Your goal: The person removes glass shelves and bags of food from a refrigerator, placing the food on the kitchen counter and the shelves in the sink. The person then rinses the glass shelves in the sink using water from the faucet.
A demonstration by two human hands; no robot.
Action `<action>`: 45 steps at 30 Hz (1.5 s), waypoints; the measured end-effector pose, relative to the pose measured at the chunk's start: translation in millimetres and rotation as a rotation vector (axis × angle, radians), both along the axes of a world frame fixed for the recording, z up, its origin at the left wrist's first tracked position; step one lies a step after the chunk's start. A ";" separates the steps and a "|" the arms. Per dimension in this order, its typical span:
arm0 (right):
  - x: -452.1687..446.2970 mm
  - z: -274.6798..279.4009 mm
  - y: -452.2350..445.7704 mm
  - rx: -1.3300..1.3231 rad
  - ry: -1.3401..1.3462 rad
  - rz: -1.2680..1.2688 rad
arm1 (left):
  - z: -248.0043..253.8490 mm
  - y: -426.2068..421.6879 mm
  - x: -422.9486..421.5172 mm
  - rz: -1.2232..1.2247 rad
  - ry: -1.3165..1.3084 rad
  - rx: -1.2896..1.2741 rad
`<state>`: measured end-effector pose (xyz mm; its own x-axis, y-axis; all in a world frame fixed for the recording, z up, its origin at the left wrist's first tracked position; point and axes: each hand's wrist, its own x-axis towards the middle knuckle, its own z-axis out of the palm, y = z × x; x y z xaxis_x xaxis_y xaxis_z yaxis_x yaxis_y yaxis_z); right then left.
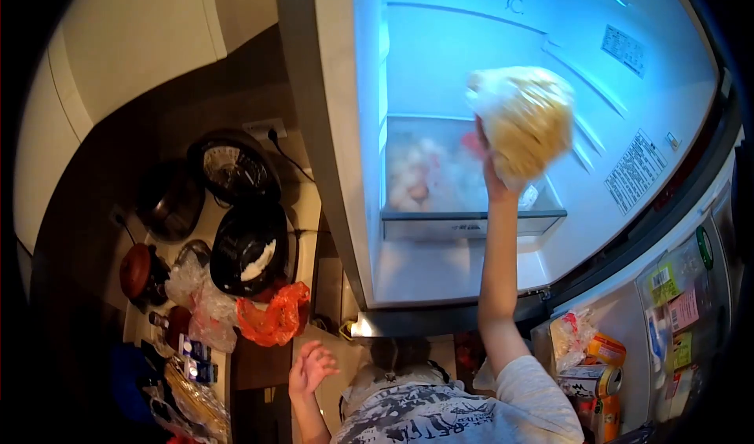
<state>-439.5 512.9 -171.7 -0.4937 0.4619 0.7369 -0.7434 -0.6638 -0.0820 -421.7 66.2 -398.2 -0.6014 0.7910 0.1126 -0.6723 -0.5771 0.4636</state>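
A clear plastic bag with yellowish contents (528, 126) is held up inside the lit fridge. My right hand (496, 169) grips it from below and the left side, its fingers partly hidden by the bag. Under and behind the bag sits a transparent fridge drawer (471, 226) with pale, frosty-looking items and something pink inside. My left hand (312, 367) is low, in front of my body and left of the fridge, with its fingers apart and slightly curled, holding nothing. A red plastic bag (275, 314) lies on the counter edge up and left of that hand.
The open fridge door (628, 303) on the right holds cans, packets and bags. On the left counter (310, 208) stand a black rice cooker with its lid up (250, 248), a dark pot (169, 200), a reddish lidded pot (141, 271) and plastic bags (206, 306).
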 end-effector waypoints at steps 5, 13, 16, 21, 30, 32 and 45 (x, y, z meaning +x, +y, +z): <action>42.3 -8.2 -92.4 0.030 -0.015 -0.015 | 132.4 71.6 21.6 -0.199 0.496 -0.098; 91.8 -43.8 -238.8 0.263 -0.691 -0.014 | 145.1 75.7 58.9 -0.030 0.569 0.189; 94.9 -38.3 -265.2 0.328 -1.113 0.086 | 128.3 58.1 47.4 0.356 0.702 -0.066; 54.0 -78.5 -192.6 1.337 -0.282 0.234 | 52.5 -4.8 26.3 0.795 0.339 -0.103; 63.0 -97.8 -178.1 1.324 -0.592 0.539 | 46.4 -158.5 -111.1 1.709 0.863 -1.559; 62.9 -97.2 -172.5 1.406 -0.480 0.483 | 45.3 -161.9 -151.3 1.615 1.022 -1.780; 115.7 41.6 -181.4 0.917 0.160 0.095 | -69.6 -175.1 -240.0 1.009 1.196 -2.533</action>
